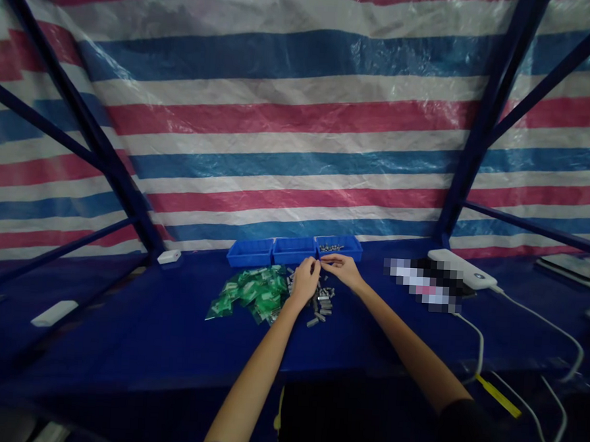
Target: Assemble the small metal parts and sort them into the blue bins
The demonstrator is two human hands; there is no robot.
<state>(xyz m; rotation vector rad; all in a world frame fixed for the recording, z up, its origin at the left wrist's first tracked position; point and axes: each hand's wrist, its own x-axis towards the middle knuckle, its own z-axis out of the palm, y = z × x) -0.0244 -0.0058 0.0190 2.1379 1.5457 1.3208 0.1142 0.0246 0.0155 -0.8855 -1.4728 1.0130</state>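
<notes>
My left hand (305,281) and my right hand (342,270) meet in front of the blue bins, fingertips close together. Both have their fingers pinched, and whatever lies between them is too small to make out. Below and between the hands lies a pile of small silvery metal cylinders (324,305). Left of my left hand is a heap of green items in clear plastic bags (256,290). Behind the hands, the right blue bin (355,248) holds small metal parts. Beside it stand the middle blue bin (293,252) and the left blue bin (250,253).
At the right of the blue table (170,346) lie a blurred-out phone (423,286), a white power bank (460,269) and white cables (537,314). A small white box (169,256) and a white bar (54,313) are at the left. Blue metal posts frame both sides.
</notes>
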